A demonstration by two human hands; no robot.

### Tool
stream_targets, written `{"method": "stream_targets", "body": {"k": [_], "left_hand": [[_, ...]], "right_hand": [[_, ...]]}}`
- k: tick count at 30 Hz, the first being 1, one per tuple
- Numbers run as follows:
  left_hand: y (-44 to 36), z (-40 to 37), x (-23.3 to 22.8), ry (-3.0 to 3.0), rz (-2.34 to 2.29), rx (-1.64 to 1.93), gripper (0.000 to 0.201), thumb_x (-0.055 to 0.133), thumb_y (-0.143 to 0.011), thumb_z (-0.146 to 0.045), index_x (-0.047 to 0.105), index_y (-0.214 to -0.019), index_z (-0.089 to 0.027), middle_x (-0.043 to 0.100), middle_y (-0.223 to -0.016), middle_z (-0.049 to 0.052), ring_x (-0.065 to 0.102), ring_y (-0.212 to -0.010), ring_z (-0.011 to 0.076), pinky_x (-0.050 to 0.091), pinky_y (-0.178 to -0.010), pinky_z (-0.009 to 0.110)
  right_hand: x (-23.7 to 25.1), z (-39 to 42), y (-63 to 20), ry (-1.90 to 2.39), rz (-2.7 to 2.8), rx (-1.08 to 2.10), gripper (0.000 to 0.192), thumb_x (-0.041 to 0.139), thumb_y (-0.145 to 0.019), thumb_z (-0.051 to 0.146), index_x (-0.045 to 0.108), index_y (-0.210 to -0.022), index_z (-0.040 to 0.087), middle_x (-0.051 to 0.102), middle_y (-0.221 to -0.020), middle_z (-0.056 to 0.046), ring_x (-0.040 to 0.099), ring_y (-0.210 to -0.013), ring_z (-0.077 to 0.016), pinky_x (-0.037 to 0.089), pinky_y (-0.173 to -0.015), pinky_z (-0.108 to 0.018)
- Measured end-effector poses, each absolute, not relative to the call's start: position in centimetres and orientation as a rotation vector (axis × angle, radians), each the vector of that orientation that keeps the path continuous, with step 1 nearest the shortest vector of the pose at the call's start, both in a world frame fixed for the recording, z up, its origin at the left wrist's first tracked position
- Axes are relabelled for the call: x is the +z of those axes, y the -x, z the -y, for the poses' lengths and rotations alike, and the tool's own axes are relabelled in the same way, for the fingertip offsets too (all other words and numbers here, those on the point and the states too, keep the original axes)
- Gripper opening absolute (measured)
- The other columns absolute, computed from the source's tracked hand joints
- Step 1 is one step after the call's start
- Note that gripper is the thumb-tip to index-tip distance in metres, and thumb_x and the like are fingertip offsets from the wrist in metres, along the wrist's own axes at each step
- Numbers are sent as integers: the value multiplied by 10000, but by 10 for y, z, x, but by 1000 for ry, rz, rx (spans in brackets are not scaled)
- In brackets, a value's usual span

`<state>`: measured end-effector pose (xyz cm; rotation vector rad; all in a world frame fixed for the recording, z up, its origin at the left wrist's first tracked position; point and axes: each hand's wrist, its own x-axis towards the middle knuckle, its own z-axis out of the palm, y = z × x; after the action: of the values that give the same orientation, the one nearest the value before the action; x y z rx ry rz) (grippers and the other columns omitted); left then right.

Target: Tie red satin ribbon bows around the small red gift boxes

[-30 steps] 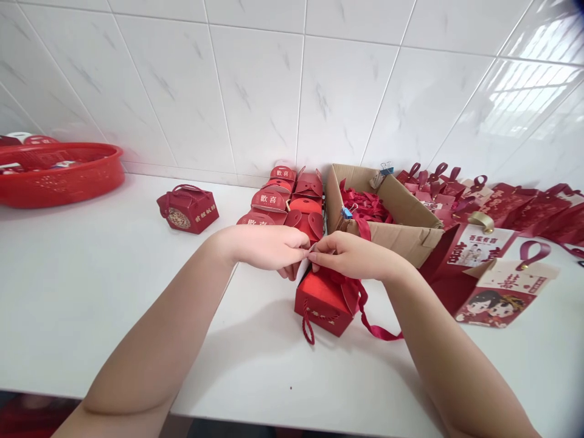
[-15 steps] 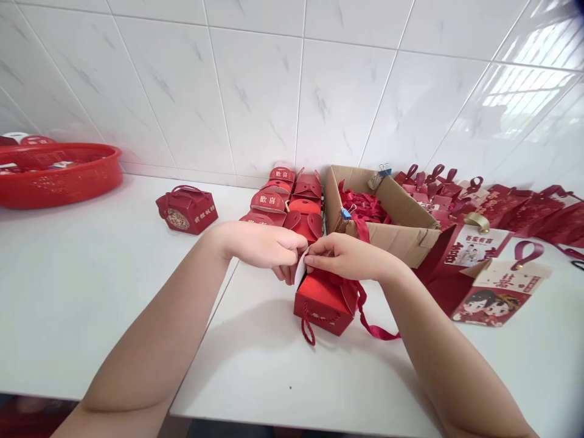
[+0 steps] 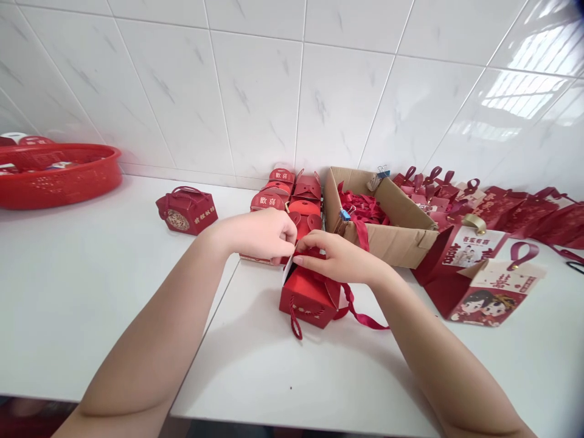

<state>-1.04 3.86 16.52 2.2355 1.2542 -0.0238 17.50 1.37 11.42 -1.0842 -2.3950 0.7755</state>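
A small red gift box [image 3: 306,295] with a cord handle stands on the white counter [image 3: 91,292] at the centre. My left hand [image 3: 262,234] and my right hand [image 3: 331,255] meet above its top, both pinching the flaps at the box's open top, where a white inner side of a flap shows. A dark red ribbon [image 3: 362,316] trails from the box to the right, under my right wrist.
Behind the hands lie several flat red boxes [image 3: 292,198] against the tiled wall. A cardboard box [image 3: 396,234] holds red ribbons. Red paper gift bags [image 3: 483,286] crowd the right side. A finished red box [image 3: 187,210] and a red plastic basket [image 3: 55,176] stand at the left.
Both hands and the small red box have shifted slightly left. The fingers have worked lower onto the top flaps.
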Motion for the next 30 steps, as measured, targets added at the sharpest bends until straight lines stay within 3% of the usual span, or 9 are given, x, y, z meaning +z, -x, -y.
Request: {"method": "stream_targets", "body": {"k": [4, 8, 12, 15, 19, 25, 30], "left_hand": [[19, -32, 175, -2149, -1231, 392, 102, 523, -679, -212, 584, -597, -198, 650, -614, 19, 567, -529, 145, 356, -440, 234], [26, -23, 188, -1977, -1042, 916, 149, 536, -732, -200, 618, -609, -177, 641, -550, 26, 565, -489, 128, 392, -451, 226], [30, -17, 193, -1800, -809, 1240, 134, 523, -715, -84, 624, -646, -137, 624, -537, 22, 603, -515, 122, 470, -501, 225], [32, -14, 193, -1711, -705, 1360, 138, 512, -740, -53, 623, -695, -121, 637, -606, 21, 624, -550, 123, 495, -505, 229], [33, -11, 196, -1647, -701, 1423, 169, 469, -768, -40, 609, -728, -124, 646, -677, 27, 638, -585, 129, 503, -505, 231], [35, -2, 204, -1661, -732, 1472, 159, 423, -752, -68, 547, -683, -140, 689, -755, 45, 646, -536, 146, 505, -520, 273], [37, 1, 206, -1664, -750, 1513, 196, 376, -767, -77, 523, -653, -141, 679, -698, 45, 678, -605, 183, 522, -580, 322]], "right_hand": [[128, -6, -187, 1299, 2387, 734, 327, 485, -872, 498, 591, -983, 209, 619, -950, -38, 565, -794, -165, 434, -657, -288], [143, 3, -211, 1479, 2430, 785, 625, 603, -745, 626, 498, -1250, 273, 578, -1202, -59, 572, -1013, -234, 464, -782, -316], [147, 6, -226, 1703, 2545, 787, 969, 740, -619, 573, 294, -1441, 320, 588, -1209, -68, 572, -1055, -282, 466, -836, -348], [141, 3, -222, 1808, 2601, 788, 1058, 758, -620, 470, 174, -1491, 336, 612, -1161, -70, 601, -996, -280, 479, -796, -353], [132, -6, -210, 1734, 2624, 873, 935, 662, -718, 359, 147, -1498, 332, 662, -1047, -49, 632, -879, -233, 484, -709, -312], [144, -2, -224, 1680, 2574, 808, 673, 506, -815, 277, 293, -1453, 282, 677, -924, -31, 632, -799, -192, 471, -628, -275], [155, 7, -229, 1573, 2517, 729, 506, 554, -822, 465, 500, -1276, 248, 664, -966, -47, 626, -861, -198, 485, -712, -288]]}}
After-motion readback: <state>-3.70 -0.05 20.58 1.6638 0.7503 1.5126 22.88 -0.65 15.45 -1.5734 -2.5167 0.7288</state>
